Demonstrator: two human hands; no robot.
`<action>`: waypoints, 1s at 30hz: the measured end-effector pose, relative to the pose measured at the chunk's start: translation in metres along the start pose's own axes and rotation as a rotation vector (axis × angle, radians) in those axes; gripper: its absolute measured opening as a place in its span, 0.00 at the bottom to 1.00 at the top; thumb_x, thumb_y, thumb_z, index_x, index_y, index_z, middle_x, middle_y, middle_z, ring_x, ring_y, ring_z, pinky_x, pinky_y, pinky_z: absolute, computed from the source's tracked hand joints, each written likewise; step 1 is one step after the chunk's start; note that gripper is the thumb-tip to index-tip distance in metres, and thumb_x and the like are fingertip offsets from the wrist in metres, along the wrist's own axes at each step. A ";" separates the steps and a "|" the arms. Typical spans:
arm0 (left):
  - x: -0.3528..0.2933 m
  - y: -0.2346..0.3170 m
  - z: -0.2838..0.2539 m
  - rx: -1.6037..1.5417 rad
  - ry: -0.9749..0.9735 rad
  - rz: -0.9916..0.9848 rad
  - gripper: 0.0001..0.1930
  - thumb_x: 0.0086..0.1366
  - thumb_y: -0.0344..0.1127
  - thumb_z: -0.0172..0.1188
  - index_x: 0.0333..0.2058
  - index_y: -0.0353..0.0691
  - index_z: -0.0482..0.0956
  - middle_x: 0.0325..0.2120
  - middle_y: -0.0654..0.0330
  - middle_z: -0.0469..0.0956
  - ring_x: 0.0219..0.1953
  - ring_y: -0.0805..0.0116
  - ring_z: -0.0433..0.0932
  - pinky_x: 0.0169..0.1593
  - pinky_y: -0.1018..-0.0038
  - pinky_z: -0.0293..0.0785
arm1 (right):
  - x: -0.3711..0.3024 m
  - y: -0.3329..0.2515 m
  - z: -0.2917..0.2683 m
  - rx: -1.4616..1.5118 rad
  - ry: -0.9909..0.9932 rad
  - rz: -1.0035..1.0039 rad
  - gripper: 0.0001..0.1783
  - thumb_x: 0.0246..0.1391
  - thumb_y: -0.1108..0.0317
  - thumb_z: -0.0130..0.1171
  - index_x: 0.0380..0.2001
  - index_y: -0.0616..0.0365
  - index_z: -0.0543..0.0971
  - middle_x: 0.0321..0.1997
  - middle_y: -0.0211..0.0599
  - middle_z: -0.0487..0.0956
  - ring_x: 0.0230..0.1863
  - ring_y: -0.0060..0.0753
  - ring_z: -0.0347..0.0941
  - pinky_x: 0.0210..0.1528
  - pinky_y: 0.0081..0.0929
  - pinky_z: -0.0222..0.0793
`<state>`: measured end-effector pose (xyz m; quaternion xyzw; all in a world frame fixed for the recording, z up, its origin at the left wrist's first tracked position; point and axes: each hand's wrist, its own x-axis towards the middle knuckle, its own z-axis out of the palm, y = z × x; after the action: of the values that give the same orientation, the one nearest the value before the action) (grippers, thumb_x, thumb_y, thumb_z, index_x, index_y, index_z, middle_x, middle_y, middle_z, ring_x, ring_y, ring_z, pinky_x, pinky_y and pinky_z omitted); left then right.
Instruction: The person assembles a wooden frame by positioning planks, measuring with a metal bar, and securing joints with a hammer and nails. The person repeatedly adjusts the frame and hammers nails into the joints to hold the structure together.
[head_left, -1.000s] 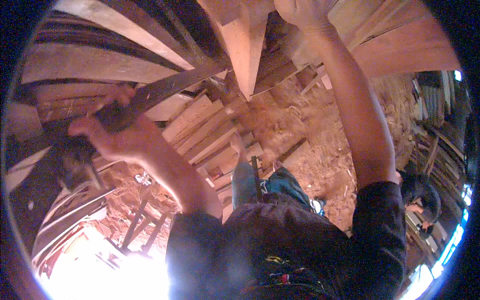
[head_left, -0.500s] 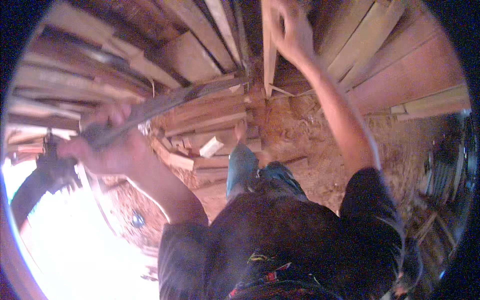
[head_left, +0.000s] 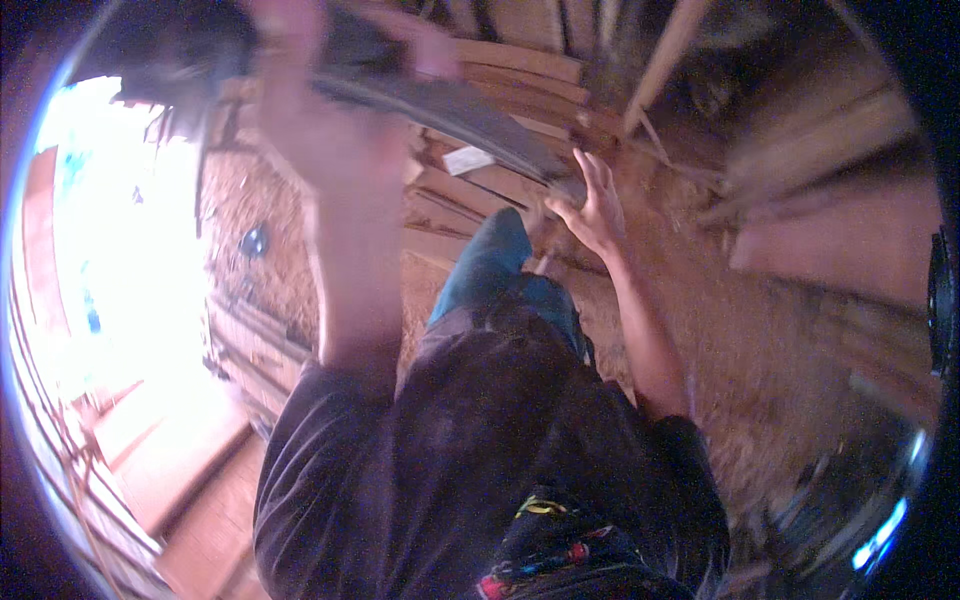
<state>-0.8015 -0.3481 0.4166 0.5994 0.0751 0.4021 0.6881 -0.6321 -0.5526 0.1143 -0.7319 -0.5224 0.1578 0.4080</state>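
A long, dark plank-like piece (head_left: 470,125) slants from the upper left toward the middle of the view. My left hand (head_left: 345,110), smeared by motion, is closed around it, with fingers showing on its far side. Beyond that hand, toward the upper left rim, a broad dark mass is too blurred to make out. My right hand (head_left: 597,215) is open, its fingers spread and empty, close beside the piece's narrow far end. I cannot tell whether they touch.
Stacked boards (head_left: 520,62) lie ahead, with a pale wood block (head_left: 467,159) among offcuts. A wide reddish board (head_left: 840,245) is at the right. Brown debris covers the floor (head_left: 690,300). A small dark round object (head_left: 255,240) lies left, near bright daylight and more planks (head_left: 262,335).
My right hand has come down from an upright light board to beside the dark piece's end. My left hand and the piece have swung up and right in view; the whole view has turned.
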 end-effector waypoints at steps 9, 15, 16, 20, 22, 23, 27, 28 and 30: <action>-0.100 -0.030 -0.002 -0.483 0.343 -0.204 0.24 0.67 0.55 0.65 0.31 0.37 0.75 0.19 0.52 0.77 0.21 0.55 0.78 0.28 0.58 0.74 | -0.073 -0.020 0.024 0.483 -0.684 0.468 0.11 0.62 0.60 0.66 0.35 0.57 0.85 0.30 0.27 0.83 0.33 0.27 0.77 0.37 0.31 0.73; -0.168 -0.072 -0.058 -0.419 0.544 -0.279 0.24 0.68 0.59 0.61 0.37 0.40 0.77 0.27 0.55 0.79 0.26 0.59 0.79 0.34 0.61 0.77 | -0.131 -0.047 0.042 0.419 -0.732 0.715 0.14 0.60 0.58 0.69 0.40 0.58 0.84 0.33 0.30 0.83 0.35 0.30 0.76 0.39 0.36 0.73; -0.186 -0.072 -0.067 -0.393 0.616 -0.280 0.23 0.69 0.58 0.62 0.39 0.41 0.76 0.28 0.56 0.79 0.27 0.60 0.80 0.34 0.61 0.78 | -0.150 -0.052 0.050 0.420 -0.733 0.731 0.15 0.59 0.58 0.69 0.40 0.59 0.84 0.34 0.30 0.83 0.36 0.30 0.76 0.39 0.36 0.74; -0.239 -0.070 -0.110 -0.492 0.638 -0.321 0.18 0.70 0.52 0.65 0.41 0.44 0.73 0.28 0.63 0.79 0.31 0.67 0.82 0.35 0.65 0.81 | -0.195 -0.041 0.082 0.346 -0.724 0.725 0.17 0.57 0.56 0.70 0.39 0.59 0.85 0.34 0.31 0.83 0.34 0.31 0.77 0.38 0.35 0.73; -0.262 -0.053 -0.138 -0.495 0.705 -0.324 0.19 0.71 0.52 0.64 0.44 0.44 0.72 0.30 0.62 0.80 0.33 0.66 0.82 0.38 0.66 0.80 | -0.200 -0.074 0.091 0.259 -0.728 0.727 0.15 0.58 0.58 0.69 0.37 0.60 0.85 0.32 0.32 0.83 0.33 0.31 0.78 0.37 0.35 0.73; -0.280 -0.053 -0.160 -0.485 0.692 -0.300 0.21 0.71 0.54 0.62 0.46 0.43 0.73 0.31 0.61 0.80 0.35 0.66 0.82 0.41 0.66 0.80 | -0.198 -0.097 0.098 0.187 -0.742 0.694 0.14 0.59 0.60 0.68 0.37 0.62 0.84 0.32 0.33 0.83 0.33 0.30 0.77 0.37 0.35 0.72; -0.332 -0.040 -0.244 -0.504 0.606 -0.262 0.26 0.73 0.59 0.57 0.50 0.39 0.74 0.37 0.59 0.81 0.42 0.66 0.81 0.49 0.66 0.78 | -0.202 -0.142 0.157 0.082 -0.740 0.705 0.14 0.60 0.62 0.65 0.36 0.65 0.84 0.31 0.36 0.83 0.32 0.30 0.77 0.37 0.35 0.72; -0.342 -0.031 -0.265 -0.516 0.586 -0.262 0.26 0.74 0.59 0.56 0.51 0.38 0.74 0.38 0.59 0.82 0.44 0.66 0.81 0.50 0.66 0.77 | -0.202 -0.151 0.176 0.081 -0.691 0.614 0.15 0.60 0.59 0.66 0.35 0.63 0.84 0.28 0.33 0.82 0.29 0.29 0.76 0.34 0.35 0.70; -0.360 -0.002 -0.308 -0.355 0.566 -0.328 0.27 0.74 0.60 0.54 0.47 0.37 0.78 0.38 0.59 0.83 0.43 0.65 0.82 0.51 0.66 0.77 | -0.202 -0.175 0.201 0.045 -0.620 0.419 0.17 0.58 0.53 0.68 0.31 0.57 0.84 0.21 0.27 0.78 0.23 0.28 0.73 0.28 0.34 0.68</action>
<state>-1.2203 -0.3435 0.1951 0.3159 0.2865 0.4429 0.7887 -0.9577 -0.6251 0.0843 -0.7313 -0.4564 0.4634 0.2055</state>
